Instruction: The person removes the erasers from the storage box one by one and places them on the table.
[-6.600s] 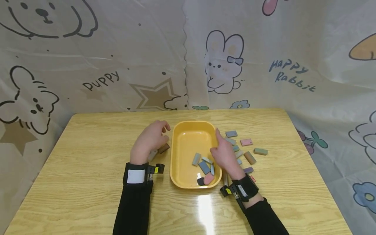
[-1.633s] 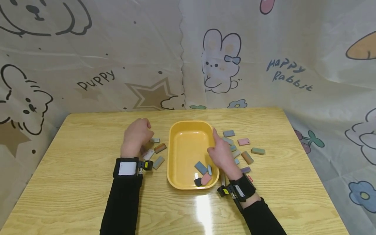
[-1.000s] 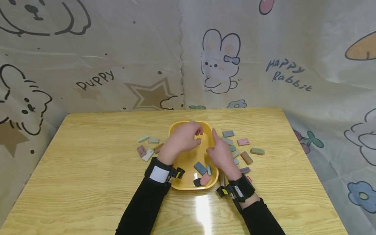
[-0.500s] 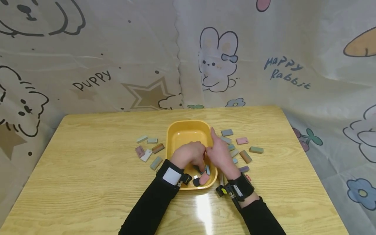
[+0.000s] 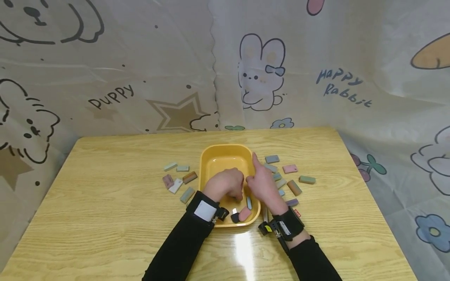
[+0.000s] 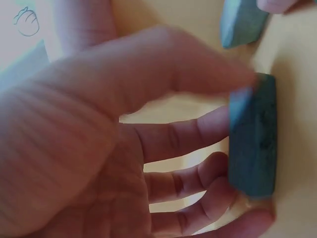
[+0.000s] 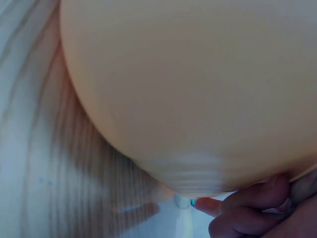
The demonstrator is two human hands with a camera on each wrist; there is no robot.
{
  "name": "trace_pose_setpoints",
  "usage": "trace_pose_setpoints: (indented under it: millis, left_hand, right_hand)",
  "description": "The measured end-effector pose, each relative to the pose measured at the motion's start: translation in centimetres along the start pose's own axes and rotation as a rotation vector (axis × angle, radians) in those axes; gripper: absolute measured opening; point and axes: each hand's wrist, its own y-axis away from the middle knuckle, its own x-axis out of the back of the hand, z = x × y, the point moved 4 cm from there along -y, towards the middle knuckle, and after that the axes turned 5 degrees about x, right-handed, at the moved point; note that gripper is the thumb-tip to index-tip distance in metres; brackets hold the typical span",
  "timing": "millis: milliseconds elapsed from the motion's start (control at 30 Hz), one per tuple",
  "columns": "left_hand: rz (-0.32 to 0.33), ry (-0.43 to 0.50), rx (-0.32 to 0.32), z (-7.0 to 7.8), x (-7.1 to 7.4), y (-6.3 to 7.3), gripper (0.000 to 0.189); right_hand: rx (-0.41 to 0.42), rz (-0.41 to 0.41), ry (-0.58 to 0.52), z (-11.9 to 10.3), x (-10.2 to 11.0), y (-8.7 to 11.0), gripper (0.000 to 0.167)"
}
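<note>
Inside the yellow tray point(image 5: 218, 160), my left hand point(image 5: 225, 183) reaches down and pinches a blue block point(image 6: 252, 139) between thumb and fingers; the left wrist view shows it, while the hand hides it in the head view. My right hand point(image 5: 264, 184) grips the tray's right rim, with curled fingers point(image 7: 252, 198) along the outer wall in the right wrist view. Near the left hand lie a narrow light blue block point(image 5: 249, 203), a rounded pink piece point(image 5: 245, 213) and a small black piece point(image 5: 234, 217) with a white part.
Left of the tray lie several blocks, among them a brown block point(image 5: 190, 177), a white block point(image 5: 175, 185) and a grey-green block point(image 5: 187, 195). More are scattered on the right, including a pink block point(image 5: 290, 168) and a green block point(image 5: 307, 180). A patterned cloth point(image 5: 168, 70) hangs behind.
Several light blocks from the tray now lie left of it. My left hand has moved from those blocks into the tray and taken hold of the blue block. The right hand stays on the rim.
</note>
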Motion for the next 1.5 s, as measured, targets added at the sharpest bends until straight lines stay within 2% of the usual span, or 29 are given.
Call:
trace_pose_setpoints:
  millis: [67, 167, 333, 467, 567, 667, 800, 967, 1100, 1200, 1367, 1500]
  left_hand:
    - [0.001, -0.001, -0.007, -0.1, 0.0, 0.3, 0.014]
    - [0.041, 0.006, -0.033, -0.4, 0.6, 1.2, 0.016]
    - [0.17, 0.067, -0.079, -1.3, 3.3, 3.9, 0.019]
    - [0.272, 0.139, -0.073, -3.2, 5.6, 6.8, 0.019]
    - [0.34, 0.174, -0.07, -5.3, 6.1, 8.7, 0.02]
    - [0.379, 0.191, -0.041, -8.0, 5.2, 10.0, 0.02]
    - [0.39, 0.243, 0.019, -11.7, 2.9, 10.8, 0.019]
    - [0.359, 0.25, 0.053, -14.1, -0.2, 10.6, 0.021]
    - [0.343, 0.214, 0.065, -15.0, -1.8, 10.3, 0.023]
    - [0.349, 0.226, 0.064, -15.4, -2.1, 10.2, 0.024]
    - [0.351, 0.232, 0.06, -15.5, -1.8, 10.3, 0.024]
    - [0.399, 0.231, 0.038, -14.3, -0.6, 10.6, 0.018]
  right_hand:
    - [0.002, 0.001, -0.002, 0.0, 0.0, 0.0, 0.08]
    - [0.011, 0.001, -0.002, 0.0, -0.1, 0.0, 0.08]
    - [0.028, 0.011, 0.008, 0.0, 0.0, 0.1, 0.078]
    - [0.014, 0.015, 0.006, -0.1, 0.0, 0.1, 0.079]
    - [0.004, 0.015, -0.003, 0.0, -0.2, 0.1, 0.08]
    - [0.007, 0.014, -0.016, 0.0, -0.2, 0.1, 0.08]
    - [0.004, 0.017, -0.031, 0.0, -0.2, 0.2, 0.079]
    - [0.003, 0.023, -0.035, 0.0, -0.1, 0.2, 0.079]
    - [0.007, 0.023, -0.021, 0.1, 0.0, 0.1, 0.079]
    - [0.005, 0.03, -0.018, 0.1, 0.1, 0.2, 0.079]
    - [0.014, 0.023, -0.031, 0.0, 0.0, 0.2, 0.078]
    - [0.018, 0.018, -0.037, 0.0, 0.0, 0.2, 0.078]
